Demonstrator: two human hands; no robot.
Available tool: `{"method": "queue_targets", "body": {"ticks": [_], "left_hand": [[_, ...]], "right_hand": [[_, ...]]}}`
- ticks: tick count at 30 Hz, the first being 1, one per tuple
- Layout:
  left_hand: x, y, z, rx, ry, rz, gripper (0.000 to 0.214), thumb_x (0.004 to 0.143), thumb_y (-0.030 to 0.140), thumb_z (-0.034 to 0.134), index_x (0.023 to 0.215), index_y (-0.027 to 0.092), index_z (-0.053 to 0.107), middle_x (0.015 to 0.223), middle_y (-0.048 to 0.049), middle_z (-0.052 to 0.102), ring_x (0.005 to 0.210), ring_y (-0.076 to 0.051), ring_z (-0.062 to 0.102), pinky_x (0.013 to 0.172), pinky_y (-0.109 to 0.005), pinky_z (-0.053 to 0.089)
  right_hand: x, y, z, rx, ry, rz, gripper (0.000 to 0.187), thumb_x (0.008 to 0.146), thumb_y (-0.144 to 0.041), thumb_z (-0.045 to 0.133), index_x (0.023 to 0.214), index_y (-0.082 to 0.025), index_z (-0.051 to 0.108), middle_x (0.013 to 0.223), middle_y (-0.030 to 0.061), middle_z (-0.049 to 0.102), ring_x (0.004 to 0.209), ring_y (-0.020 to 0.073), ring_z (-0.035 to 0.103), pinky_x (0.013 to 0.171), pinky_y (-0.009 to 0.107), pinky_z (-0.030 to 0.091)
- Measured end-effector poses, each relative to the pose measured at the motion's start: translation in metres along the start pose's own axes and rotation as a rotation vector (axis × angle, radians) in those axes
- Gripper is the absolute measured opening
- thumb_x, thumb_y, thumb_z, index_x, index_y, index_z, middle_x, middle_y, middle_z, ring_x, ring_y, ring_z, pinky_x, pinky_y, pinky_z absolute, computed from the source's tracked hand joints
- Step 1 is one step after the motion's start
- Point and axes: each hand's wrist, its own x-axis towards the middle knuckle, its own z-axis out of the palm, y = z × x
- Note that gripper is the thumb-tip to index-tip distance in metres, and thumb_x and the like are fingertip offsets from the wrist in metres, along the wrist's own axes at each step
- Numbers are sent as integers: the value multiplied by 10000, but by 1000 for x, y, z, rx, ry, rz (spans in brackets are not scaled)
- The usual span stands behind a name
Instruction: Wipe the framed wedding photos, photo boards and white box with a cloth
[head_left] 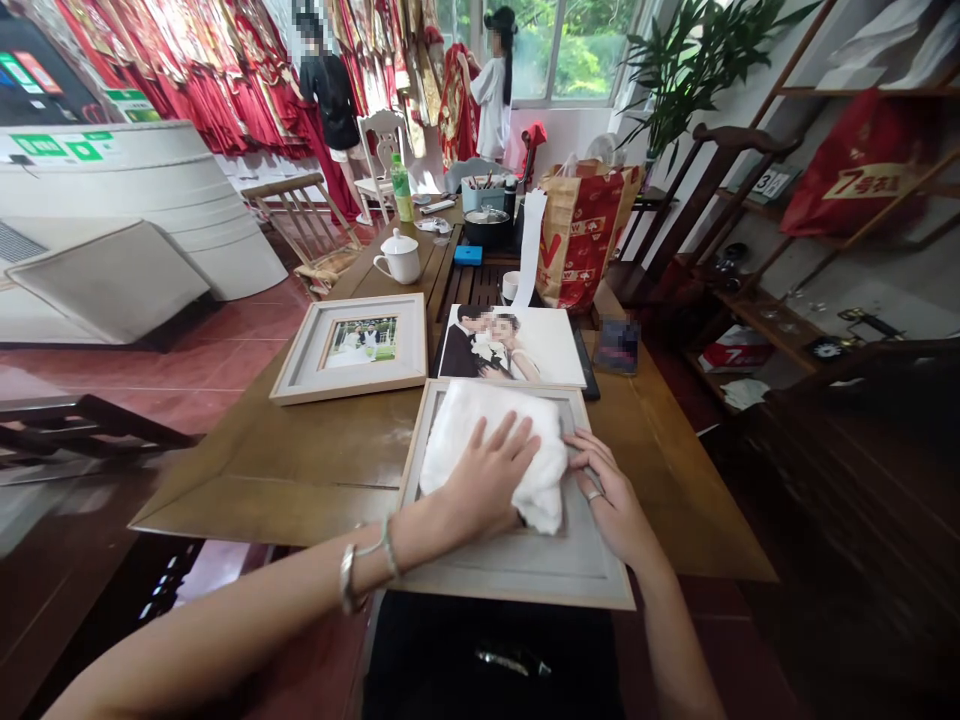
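Note:
A folded white cloth (491, 455) lies on a pale picture frame (517, 580) at the table's near edge. My left hand (491, 470) is spread flat on the cloth, fingers stretched out and pointing away from me. At the frame's right side, my right hand (607, 495) has its fingers over the rim; the thumb is hidden. Just beyond this frame lies a large print of a couple (514, 350), close to its far edge. A second picture frame (352, 350), holding a smaller photo, rests to the left. The cloth covers much of the near frame's middle.
Behind the print stand a paper bag (585, 235), a small cup (511, 287), a lidded white mug (400, 257), a black pot (486, 228) and a green bottle (403, 190). A dark box (617, 346) sits right of the print. Two people stand near hanging red garments.

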Motion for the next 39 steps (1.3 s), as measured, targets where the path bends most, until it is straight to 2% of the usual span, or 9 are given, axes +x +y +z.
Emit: {"method": "queue_targets", "body": {"ticks": [4,7,11,16,20,23,28,32,39], "left_hand": [[-61,19,6,-123,-128,142,876,665,231,593,1459,151,230,1570,-125,145,1448,-298,55,1151,-536,97],[-80,26,3,-137,-192,94,881,668,225,608,1462,160,232,1564,-136,156,1442,-314,97,1137,-555,144],[-55,6,-12,-21,-185,-113,838,692,122,608,1455,143,262,1549,-180,178,1430,-351,117,1116,-578,178],[2,-23,-20,31,78,-423,877,713,148,647,1470,106,207,1541,-243,138,1415,-417,81,1115,-570,173],[24,-22,-10,10,116,-318,877,714,143,618,1476,116,185,1557,-229,59,1413,-427,-10,1106,-621,101],[10,-7,-4,-17,30,-185,855,707,123,586,1471,144,202,1563,-208,74,1418,-414,-12,1087,-657,99],[-60,29,-2,-142,-248,15,939,669,250,670,1476,166,198,1552,-215,125,1419,-410,31,1076,-670,127],[-95,40,-5,-185,-367,-19,959,679,341,705,1481,225,192,1537,-227,170,1402,-434,130,1032,-694,213],[-43,-11,-19,-26,-108,-267,907,710,147,641,1485,201,173,1552,-220,113,1419,-379,19,1126,-556,147]], "right_hand": [[-1,-2,-1,-16,-13,8,180,908,-219,403,892,-260,578,1305,51,551,1352,239,321,1112,529,246],[-1,-2,-1,-27,-21,5,206,916,-225,395,946,-264,594,1312,49,546,1353,236,319,1118,528,235],[-2,-2,-1,-32,-34,15,233,921,-243,391,1015,-274,602,1323,44,540,1358,239,311,1118,534,231],[-3,-4,-2,-31,-50,22,251,933,-267,378,1057,-284,596,1339,40,527,1366,236,297,1122,534,227],[-3,-2,-1,-27,-53,21,257,935,-271,378,1070,-283,597,1342,48,523,1368,238,293,1121,535,231],[-2,-1,-1,-25,-47,23,250,935,-276,384,1072,-280,593,1336,51,528,1364,235,304,1120,525,241],[-2,-1,0,-40,-33,16,250,931,-268,388,1069,-278,596,1326,47,540,1360,228,310,1125,513,236],[-3,0,-2,-46,-44,6,261,940,-260,375,1089,-281,588,1345,43,523,1369,220,295,1137,512,207],[-2,-1,-7,-50,-117,6,294,948,-278,374,1168,-307,568,1386,23,489,1392,227,254,1138,526,203]]}}
